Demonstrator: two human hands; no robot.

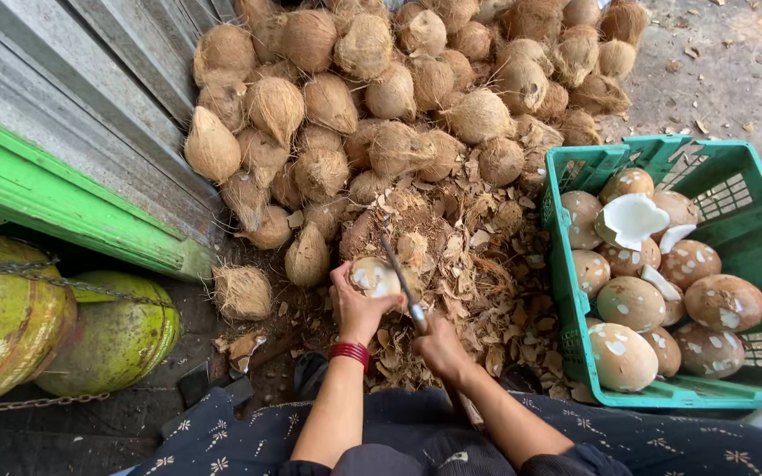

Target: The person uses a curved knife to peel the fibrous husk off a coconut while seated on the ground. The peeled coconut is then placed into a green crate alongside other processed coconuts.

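My left hand [359,304] grips a partly shelled coconut [374,276], pale and brown, held low over the ground in front of me. My right hand [438,344] is closed on the handle of a long dark knife [401,282]; its blade slants up across the right side of that coconut. A red bangle sits on my left wrist. Just beyond the coconut stands a worn brown stump [399,225] covered in husk bits.
A big heap of husked brown coconuts [381,97] fills the ground ahead. Shell chips [496,282] litter the ground around the stump. A green plastic crate [751,238] at right holds several peeled coconuts. Green drums [63,330] with a chain lie at left under a green-edged metal wall.
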